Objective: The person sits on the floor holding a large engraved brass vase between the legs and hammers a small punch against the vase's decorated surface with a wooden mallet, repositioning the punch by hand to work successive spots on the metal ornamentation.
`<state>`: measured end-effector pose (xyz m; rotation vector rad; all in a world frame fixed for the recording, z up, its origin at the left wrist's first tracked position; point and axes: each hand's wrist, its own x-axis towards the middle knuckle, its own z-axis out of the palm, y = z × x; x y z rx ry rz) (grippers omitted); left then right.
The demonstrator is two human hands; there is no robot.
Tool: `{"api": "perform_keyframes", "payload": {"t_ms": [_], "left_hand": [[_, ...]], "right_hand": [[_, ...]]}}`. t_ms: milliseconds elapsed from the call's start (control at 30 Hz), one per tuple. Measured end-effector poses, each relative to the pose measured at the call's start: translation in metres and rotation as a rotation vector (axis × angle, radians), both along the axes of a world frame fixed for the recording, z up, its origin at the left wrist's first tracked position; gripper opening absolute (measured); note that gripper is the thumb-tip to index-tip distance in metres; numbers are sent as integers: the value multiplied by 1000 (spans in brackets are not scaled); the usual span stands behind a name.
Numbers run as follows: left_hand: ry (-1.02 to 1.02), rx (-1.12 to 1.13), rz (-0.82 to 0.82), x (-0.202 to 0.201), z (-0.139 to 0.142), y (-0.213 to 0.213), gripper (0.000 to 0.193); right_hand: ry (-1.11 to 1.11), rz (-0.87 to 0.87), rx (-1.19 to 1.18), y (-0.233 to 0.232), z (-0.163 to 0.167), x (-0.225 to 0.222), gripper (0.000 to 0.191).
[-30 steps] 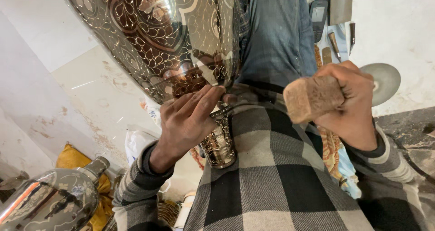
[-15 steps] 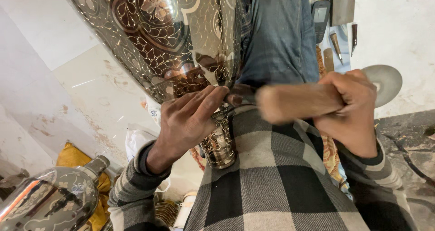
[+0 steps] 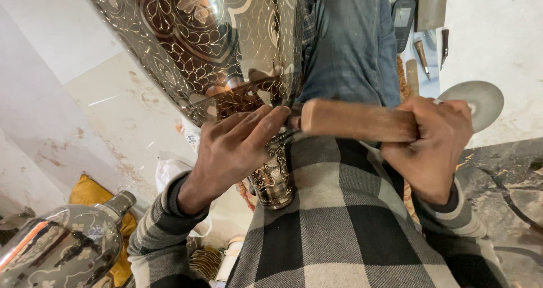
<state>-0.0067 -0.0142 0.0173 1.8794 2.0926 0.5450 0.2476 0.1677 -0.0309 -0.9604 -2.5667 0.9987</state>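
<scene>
Overhead, engraved metal vessel (image 3: 209,45), wooden mallet (image 3: 356,120).

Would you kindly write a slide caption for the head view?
Left hand steadies an engraved metal vase while right hand swings a wooden mallet against it.

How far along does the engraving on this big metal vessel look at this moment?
Done: most of the engraved vessel already shows dense floral and leaf patterns. In hand: the left hand steadies a small tool at the band above the vessel's neck, while the right hand holds a wooden mallet level against it. Left: hard to tell; the spot under the fingers is hidden, and plain patches are not clearly visible.
</scene>
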Motion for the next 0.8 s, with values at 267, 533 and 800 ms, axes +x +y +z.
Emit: {"api": "perform_keyframes", "payload": {"t_ms": [267,533,800], "left_hand": [[-8,-7,-39,-2,-3,1,39],[-3,-24,-78,-6,4,5,44],[9,-57,-116,-9,11,12,52]], "right_hand": [[50,-225,-330,-9,-6,1,18],[352,-136,-563,-17,-29,14,26],[237,-209,-527,-25,-19,5,21]]}}
